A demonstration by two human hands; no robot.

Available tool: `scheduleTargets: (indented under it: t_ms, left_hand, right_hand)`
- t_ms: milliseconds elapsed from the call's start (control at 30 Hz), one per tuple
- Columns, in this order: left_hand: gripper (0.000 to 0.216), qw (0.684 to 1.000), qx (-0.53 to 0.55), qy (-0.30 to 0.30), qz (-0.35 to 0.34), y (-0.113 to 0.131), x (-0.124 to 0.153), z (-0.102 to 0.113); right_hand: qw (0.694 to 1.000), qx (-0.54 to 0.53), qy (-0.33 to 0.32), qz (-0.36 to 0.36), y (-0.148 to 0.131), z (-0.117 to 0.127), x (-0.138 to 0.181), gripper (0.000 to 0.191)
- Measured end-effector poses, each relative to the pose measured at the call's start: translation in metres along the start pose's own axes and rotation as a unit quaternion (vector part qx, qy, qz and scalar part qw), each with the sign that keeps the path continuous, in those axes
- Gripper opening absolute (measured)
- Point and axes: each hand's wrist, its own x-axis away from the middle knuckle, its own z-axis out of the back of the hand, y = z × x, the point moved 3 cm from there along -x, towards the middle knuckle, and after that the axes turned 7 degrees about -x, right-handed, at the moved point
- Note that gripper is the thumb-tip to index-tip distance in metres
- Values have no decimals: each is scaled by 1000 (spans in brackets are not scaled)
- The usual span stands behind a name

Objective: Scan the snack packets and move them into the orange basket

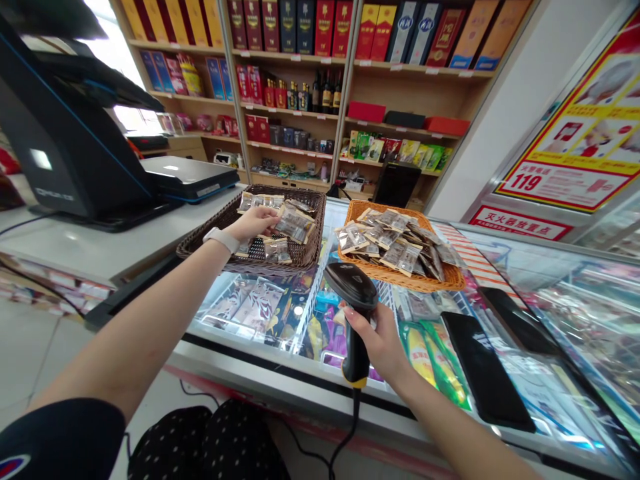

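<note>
My left hand (256,222) reaches into a dark brown wicker basket (305,257) and pinches a small clear snack packet (294,224) among a few others lying there. My right hand (379,341) grips the handle of a black barcode scanner (351,293) with a yellow band, its head pointing toward the baskets. An orange wicker basket (435,281) to the right holds several of the same packets (395,243). Both baskets stand on the glass lid of a chest freezer (280,347).
A black till screen (65,133) and a flat device (190,177) stand on the white counter at left. Two black phones (485,373) lie on the freezer glass at right. Shelves of boxes and bottles (300,80) line the back wall. A red and yellow poster (585,133) hangs at right.
</note>
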Motion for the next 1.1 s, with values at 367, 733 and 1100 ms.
scheduleTargets:
  t_ms: [367, 733, 1100]
  left_hand:
    - [49, 966, 227, 115, -54, 22, 10, 15]
    - [47, 945, 298, 97, -95, 53, 85, -58]
    - [34, 956, 122, 168, -206, 37, 104, -84]
  right_hand:
    - [1000, -2, -11, 19, 0, 2, -2, 28]
    - [1000, 4, -9, 18, -2, 3, -2, 28]
    - [999, 5, -25, 43, -4, 3, 1, 24]
